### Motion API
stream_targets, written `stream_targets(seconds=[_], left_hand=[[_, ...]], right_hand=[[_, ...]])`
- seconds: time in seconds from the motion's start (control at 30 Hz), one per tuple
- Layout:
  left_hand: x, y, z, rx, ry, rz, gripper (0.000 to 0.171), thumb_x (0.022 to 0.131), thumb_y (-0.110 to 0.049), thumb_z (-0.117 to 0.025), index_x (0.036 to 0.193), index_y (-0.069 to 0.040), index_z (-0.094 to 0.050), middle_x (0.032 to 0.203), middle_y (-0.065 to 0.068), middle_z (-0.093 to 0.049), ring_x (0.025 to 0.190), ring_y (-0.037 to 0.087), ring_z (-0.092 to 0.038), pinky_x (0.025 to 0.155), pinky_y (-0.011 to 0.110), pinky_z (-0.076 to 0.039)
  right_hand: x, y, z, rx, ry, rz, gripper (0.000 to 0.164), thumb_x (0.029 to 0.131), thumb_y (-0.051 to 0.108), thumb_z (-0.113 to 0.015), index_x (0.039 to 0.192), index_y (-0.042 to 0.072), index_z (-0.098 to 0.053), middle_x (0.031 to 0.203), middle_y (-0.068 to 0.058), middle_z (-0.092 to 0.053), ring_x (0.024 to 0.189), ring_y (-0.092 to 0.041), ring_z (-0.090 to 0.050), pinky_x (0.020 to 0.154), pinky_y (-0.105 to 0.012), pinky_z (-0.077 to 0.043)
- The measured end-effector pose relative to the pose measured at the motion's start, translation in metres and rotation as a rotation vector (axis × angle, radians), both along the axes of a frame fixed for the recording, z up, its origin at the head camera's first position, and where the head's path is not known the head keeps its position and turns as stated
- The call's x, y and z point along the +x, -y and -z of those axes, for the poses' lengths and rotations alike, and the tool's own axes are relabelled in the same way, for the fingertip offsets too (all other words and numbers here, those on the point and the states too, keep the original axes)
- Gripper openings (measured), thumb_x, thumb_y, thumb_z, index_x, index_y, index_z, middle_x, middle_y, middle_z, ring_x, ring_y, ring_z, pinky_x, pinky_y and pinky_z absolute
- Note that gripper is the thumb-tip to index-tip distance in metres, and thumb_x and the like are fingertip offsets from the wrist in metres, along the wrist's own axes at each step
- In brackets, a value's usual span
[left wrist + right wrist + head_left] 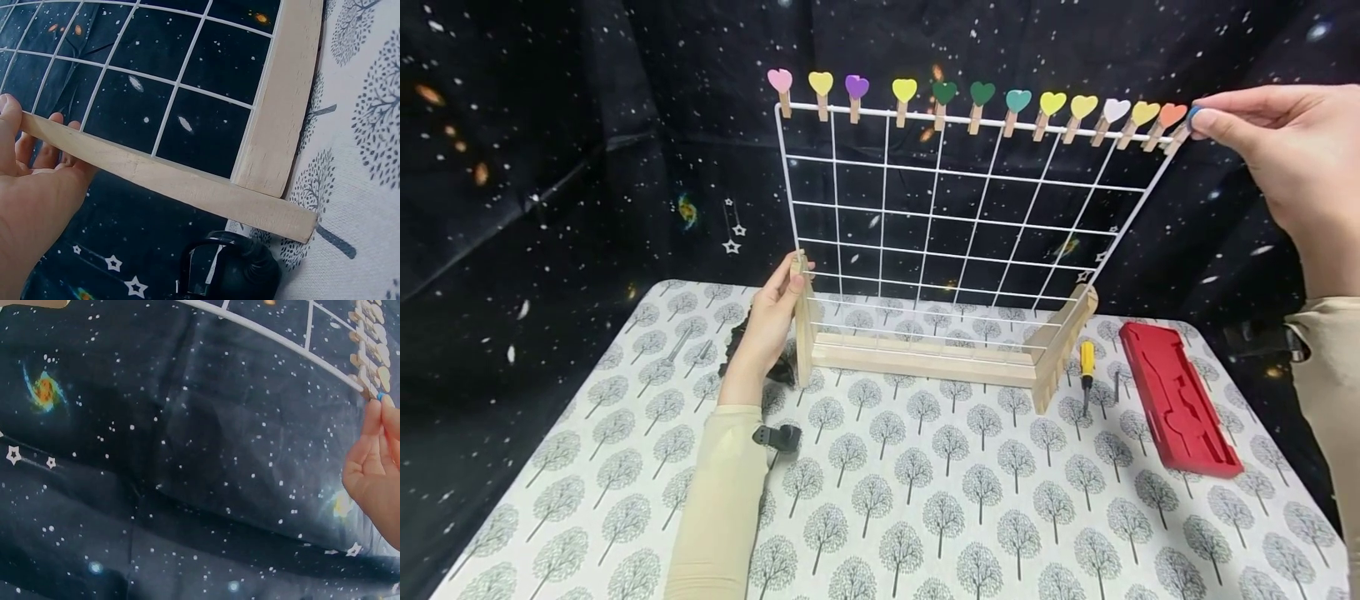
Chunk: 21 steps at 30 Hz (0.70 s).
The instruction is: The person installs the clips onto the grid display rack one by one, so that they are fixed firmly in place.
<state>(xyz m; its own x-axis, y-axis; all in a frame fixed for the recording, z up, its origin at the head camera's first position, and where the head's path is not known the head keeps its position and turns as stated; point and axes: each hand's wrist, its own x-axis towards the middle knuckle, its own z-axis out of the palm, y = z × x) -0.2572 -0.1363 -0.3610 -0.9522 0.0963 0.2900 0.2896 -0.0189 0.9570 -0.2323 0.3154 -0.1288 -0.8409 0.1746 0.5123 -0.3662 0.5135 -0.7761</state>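
A white wire grid (958, 200) stands in a pale wooden stand (925, 360) on the table. Along its top wire sits a row of small wooden clothespins with coloured hearts, from a pink one (780, 82) at the left to an orange one (1172, 115) at the right. At the grid's top right corner my right hand (1300, 150) pinches a clothespin with a blue heart (1195, 117); in the right wrist view only a bit of blue shows between finger and thumb. My left hand (772, 312) grips the top of the stand's left upright (156, 175).
Right of the stand lie a yellow-handled screwdriver (1087, 362) and a red molded tray (1180, 400). A black object (244, 269) sits behind my left wrist. The tree-print tablecloth (925, 500) covers the table, and a dark starry cloth (587, 125) hangs behind.
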Motion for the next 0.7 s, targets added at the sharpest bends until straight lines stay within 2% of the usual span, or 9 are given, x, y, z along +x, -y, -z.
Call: stream_targets(seconds=[0.1, 0.2, 0.4, 0.5, 0.57, 0.7], left_hand=[[0.0, -0.001, 0.0, 0.005, 0.005, -0.002, 0.046, 0.089, -0.037, -0.039, 0.134, -0.034, -0.029, 0.133, 0.002, -0.04, 0.123, 0.016, -0.035, 0.104, 0.041, -0.025], [-0.001, -0.001, 0.0, 0.007, 0.011, -0.003, 0.046, 0.089, -0.038, -0.039, 0.134, -0.034, -0.029, 0.132, 0.0, -0.041, 0.123, 0.015, -0.035, 0.104, 0.041, -0.025], [-0.001, 0.002, 0.001, 0.01, 0.006, -0.015, 0.048, 0.089, -0.038, -0.039, 0.135, -0.031, -0.028, 0.132, 0.0, -0.041, 0.123, 0.016, -0.035, 0.104, 0.04, -0.025], [-0.001, 0.004, 0.001, 0.011, 0.002, -0.009, 0.048, 0.089, -0.036, -0.04, 0.136, -0.029, -0.028, 0.132, 0.001, -0.041, 0.122, 0.016, -0.036, 0.104, 0.04, -0.026], [-0.001, 0.005, 0.0, 0.01, 0.0, 0.002, 0.048, 0.09, -0.034, -0.04, 0.136, -0.027, -0.027, 0.133, 0.003, -0.04, 0.123, 0.017, -0.036, 0.104, 0.039, -0.026], [0.0, 0.012, -0.003, -0.049, 0.031, 0.033, 0.052, 0.09, -0.031, -0.044, 0.137, -0.029, -0.022, 0.138, 0.005, -0.033, 0.126, 0.018, -0.03, 0.106, 0.038, -0.021]], right_hand=[[-0.001, -0.002, 0.001, 0.026, 0.016, 0.006, 0.027, 0.077, 0.019, -0.064, 0.102, 0.01, -0.066, 0.082, 0.012, -0.064, 0.08, -0.007, -0.05, 0.067, -0.01, -0.042], [-0.002, -0.003, 0.002, 0.054, 0.021, 0.001, 0.026, 0.078, 0.02, -0.063, 0.103, 0.011, -0.066, 0.089, 0.011, -0.064, 0.084, -0.006, -0.05, 0.078, -0.009, -0.041], [-0.007, 0.0, 0.006, 0.039, 0.033, -0.066, 0.029, 0.08, 0.02, -0.06, 0.107, 0.01, -0.063, 0.1, 0.007, -0.062, 0.091, -0.007, -0.051, 0.094, -0.013, -0.034], [-0.006, 0.001, 0.009, 0.02, 0.039, -0.099, 0.033, 0.082, 0.02, -0.058, 0.113, 0.011, -0.059, 0.099, 0.005, -0.061, 0.091, -0.007, -0.051, 0.092, -0.011, -0.035], [-0.005, 0.001, 0.013, -0.016, 0.032, -0.126, 0.034, 0.082, 0.019, -0.058, 0.115, 0.011, -0.058, 0.098, 0.005, -0.061, 0.09, -0.007, -0.052, 0.084, -0.008, -0.038], [-0.001, -0.002, 0.031, -0.094, -0.006, -0.178, 0.034, 0.083, 0.014, -0.057, 0.117, 0.009, -0.056, 0.099, 0.004, -0.061, 0.09, -0.007, -0.053, 0.072, -0.008, -0.04]])
